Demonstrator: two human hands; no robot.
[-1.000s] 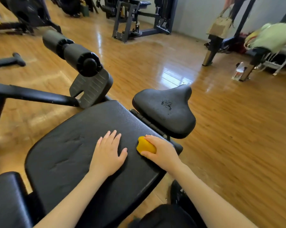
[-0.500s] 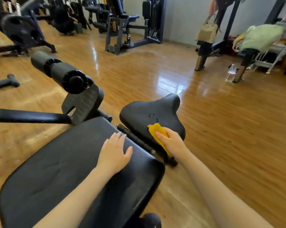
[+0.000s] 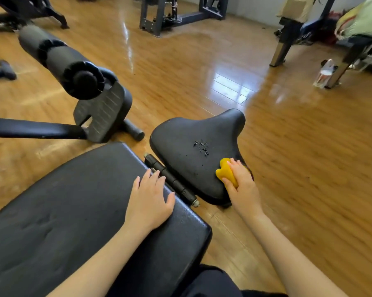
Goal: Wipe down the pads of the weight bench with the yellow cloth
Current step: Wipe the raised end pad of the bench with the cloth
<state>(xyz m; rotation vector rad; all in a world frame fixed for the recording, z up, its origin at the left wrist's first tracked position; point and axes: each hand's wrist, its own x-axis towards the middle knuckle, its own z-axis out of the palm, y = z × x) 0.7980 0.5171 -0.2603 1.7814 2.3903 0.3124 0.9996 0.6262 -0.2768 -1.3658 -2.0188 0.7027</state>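
Note:
The weight bench has a large black back pad (image 3: 73,211) and a smaller black seat pad (image 3: 191,151) with a cracked patch near its middle. My right hand (image 3: 240,185) presses the bunched yellow cloth (image 3: 225,172) against the near right edge of the seat pad. My left hand (image 3: 148,200) lies flat, fingers spread, on the far right corner of the back pad, holding nothing. A metal hinge bar (image 3: 172,181) runs between the two pads.
A black foam leg roller (image 3: 58,61) and its foot plate (image 3: 103,112) stand left of the seat pad. Gym machine frames (image 3: 172,16) stand at the back on the wooden floor. A bench leg (image 3: 281,50) and a plastic bag (image 3: 324,73) are at the right.
My right hand carried the yellow cloth from the back pad's corner across the hinge onto the seat pad, then down to its near right edge. My left hand stayed flat on the back pad.

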